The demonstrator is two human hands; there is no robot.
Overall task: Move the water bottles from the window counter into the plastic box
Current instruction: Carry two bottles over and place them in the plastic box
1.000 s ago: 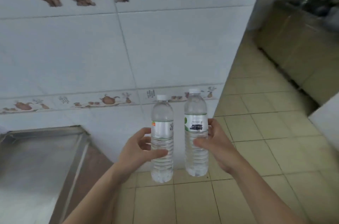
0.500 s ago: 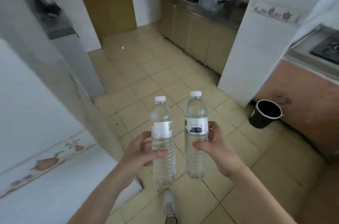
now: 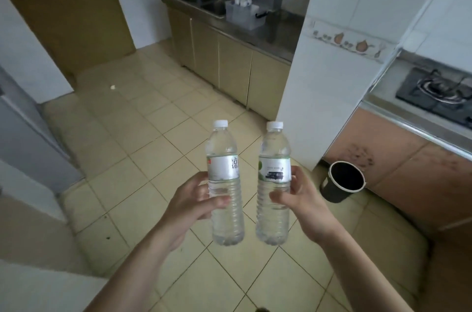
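Note:
I carry two clear water bottles upright in front of me, over the tiled floor. My left hand (image 3: pixel 190 205) grips the left water bottle (image 3: pixel 224 219), which has a white cap and a silver label. My right hand (image 3: pixel 304 205) grips the right water bottle (image 3: pixel 273 219), with a white cap and a white-green label. Far ahead on the steel counter stands a clear plastic box (image 3: pixel 242 15) with several bottles standing in it.
A sink (image 3: pixel 204 2) lies left of the box on the beige cabinets (image 3: pixel 229 64). A white tiled pillar (image 3: pixel 329 61) stands right of centre, a black bin (image 3: pixel 342 181) at its foot. A gas stove (image 3: pixel 439 92) is at right, a brown door (image 3: pixel 66 12) far left.
The view has swung from the tiled wall round to the kitchen and moved closer to the counter. Both hands still hold their bottles upright at the same height.

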